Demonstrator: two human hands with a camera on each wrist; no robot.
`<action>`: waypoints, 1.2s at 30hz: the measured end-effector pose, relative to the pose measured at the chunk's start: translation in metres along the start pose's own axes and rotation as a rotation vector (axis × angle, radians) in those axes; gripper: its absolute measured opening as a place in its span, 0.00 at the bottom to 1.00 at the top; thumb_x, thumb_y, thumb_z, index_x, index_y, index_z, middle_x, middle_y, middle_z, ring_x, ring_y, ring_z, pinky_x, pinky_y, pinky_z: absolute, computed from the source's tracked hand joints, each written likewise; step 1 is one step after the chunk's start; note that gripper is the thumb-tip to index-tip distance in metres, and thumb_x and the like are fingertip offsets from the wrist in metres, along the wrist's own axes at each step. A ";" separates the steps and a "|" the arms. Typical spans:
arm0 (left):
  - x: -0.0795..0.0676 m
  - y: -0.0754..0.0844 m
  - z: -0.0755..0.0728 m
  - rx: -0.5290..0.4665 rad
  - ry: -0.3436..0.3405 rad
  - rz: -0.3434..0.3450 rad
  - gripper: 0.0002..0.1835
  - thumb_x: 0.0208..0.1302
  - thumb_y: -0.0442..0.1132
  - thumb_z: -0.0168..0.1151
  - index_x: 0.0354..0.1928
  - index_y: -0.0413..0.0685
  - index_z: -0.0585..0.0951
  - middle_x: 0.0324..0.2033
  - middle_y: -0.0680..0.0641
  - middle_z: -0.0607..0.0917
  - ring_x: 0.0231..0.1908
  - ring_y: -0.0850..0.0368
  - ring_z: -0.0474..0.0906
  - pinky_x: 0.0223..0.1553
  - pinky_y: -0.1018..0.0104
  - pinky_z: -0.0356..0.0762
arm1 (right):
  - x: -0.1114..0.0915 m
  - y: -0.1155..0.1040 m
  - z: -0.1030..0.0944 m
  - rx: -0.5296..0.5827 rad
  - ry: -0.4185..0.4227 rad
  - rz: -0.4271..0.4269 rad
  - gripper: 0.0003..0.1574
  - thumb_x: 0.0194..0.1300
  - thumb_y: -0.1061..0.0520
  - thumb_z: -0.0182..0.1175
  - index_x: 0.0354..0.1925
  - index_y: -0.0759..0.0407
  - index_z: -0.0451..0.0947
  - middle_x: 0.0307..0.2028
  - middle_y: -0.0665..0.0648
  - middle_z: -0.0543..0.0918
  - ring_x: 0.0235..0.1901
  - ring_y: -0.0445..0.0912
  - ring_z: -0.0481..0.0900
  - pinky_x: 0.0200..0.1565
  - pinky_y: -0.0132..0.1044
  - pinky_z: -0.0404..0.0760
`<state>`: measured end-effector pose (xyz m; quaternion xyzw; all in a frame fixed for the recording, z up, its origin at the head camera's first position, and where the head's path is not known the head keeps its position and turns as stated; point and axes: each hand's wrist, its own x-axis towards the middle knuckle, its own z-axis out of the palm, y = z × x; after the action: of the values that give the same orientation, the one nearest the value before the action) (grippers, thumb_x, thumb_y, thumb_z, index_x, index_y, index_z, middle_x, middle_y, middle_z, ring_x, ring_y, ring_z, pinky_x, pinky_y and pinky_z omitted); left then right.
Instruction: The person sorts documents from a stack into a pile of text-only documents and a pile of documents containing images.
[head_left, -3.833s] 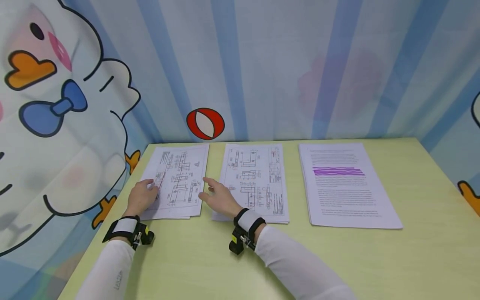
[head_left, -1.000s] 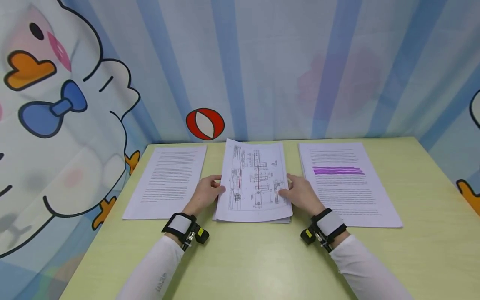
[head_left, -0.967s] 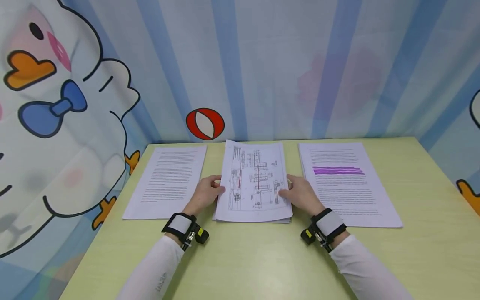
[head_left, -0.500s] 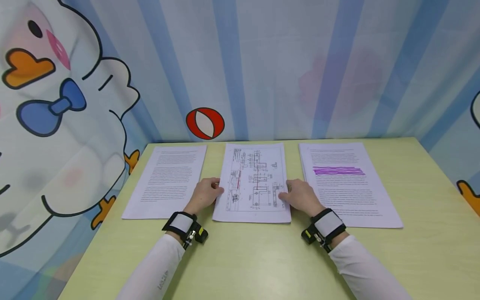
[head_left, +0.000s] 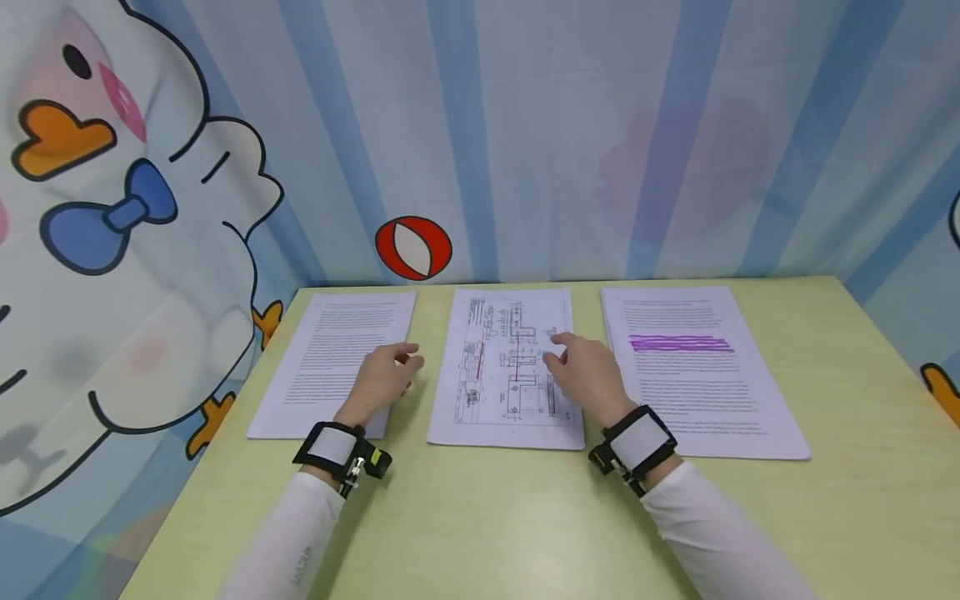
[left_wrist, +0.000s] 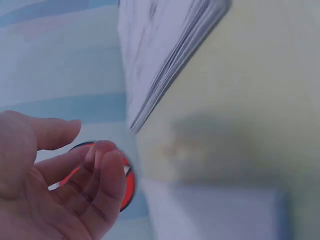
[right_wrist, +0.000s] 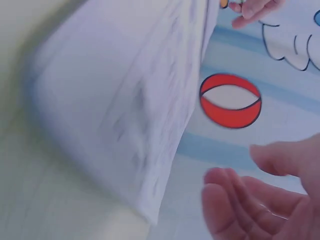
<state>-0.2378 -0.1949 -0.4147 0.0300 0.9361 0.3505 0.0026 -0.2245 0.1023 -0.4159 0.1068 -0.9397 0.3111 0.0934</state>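
In the head view three paper stacks lie in a row. The middle stack (head_left: 465, 425) has a technical drawing with red lines on top. My left hand (head_left: 377, 379) hovers over the right side of the left stack (head_left: 330, 333), which shows printed text. Its fingers are loosely bent and hold nothing, as the left wrist view shows of the hand (left_wrist: 65, 180). Over the right edge of the middle stack is my right hand (head_left: 592, 375), raised with relaxed fingers. In the right wrist view that hand (right_wrist: 265, 195) also has nothing between thumb and fingers.
To the right lies another text stack (head_left: 705, 400) with purple marker lines across it. The pale yellow table (head_left: 480, 517) ends at a striped, cartoon-printed curtain (head_left: 525, 150) behind and to the left.
The drawing sheet came from the left stack onto the middle one and was settled flat. Since half a second ago, both hands have let go of the middle stack; the left has drawn away leftward.
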 end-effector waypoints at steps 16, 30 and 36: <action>-0.021 -0.036 -0.087 0.219 0.294 0.109 0.17 0.72 0.35 0.53 0.55 0.29 0.78 0.44 0.32 0.82 0.40 0.41 0.79 0.38 0.47 0.79 | 0.016 -0.079 0.052 0.465 0.096 -0.124 0.30 0.70 0.59 0.56 0.67 0.65 0.65 0.50 0.62 0.78 0.49 0.50 0.76 0.46 0.40 0.80; -0.017 -0.111 -0.095 0.307 0.057 -0.280 0.30 0.73 0.40 0.47 0.65 0.18 0.59 0.63 0.21 0.61 0.62 0.26 0.56 0.60 0.36 0.59 | 0.011 -0.116 0.115 0.584 -0.305 0.018 0.37 0.72 0.54 0.53 0.73 0.65 0.55 0.67 0.64 0.65 0.62 0.54 0.67 0.60 0.48 0.70; -0.014 -0.118 -0.092 0.297 -0.052 -0.291 0.33 0.71 0.41 0.47 0.65 0.15 0.57 0.60 0.19 0.62 0.56 0.28 0.63 0.57 0.36 0.65 | 0.011 -0.121 0.134 0.623 -0.351 0.076 0.41 0.71 0.55 0.53 0.74 0.66 0.51 0.67 0.68 0.63 0.64 0.57 0.64 0.62 0.49 0.67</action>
<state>-0.2324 -0.3450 -0.4232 -0.0965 0.9715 0.2037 0.0728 -0.2186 -0.0752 -0.4510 0.1468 -0.8047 0.5629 -0.1182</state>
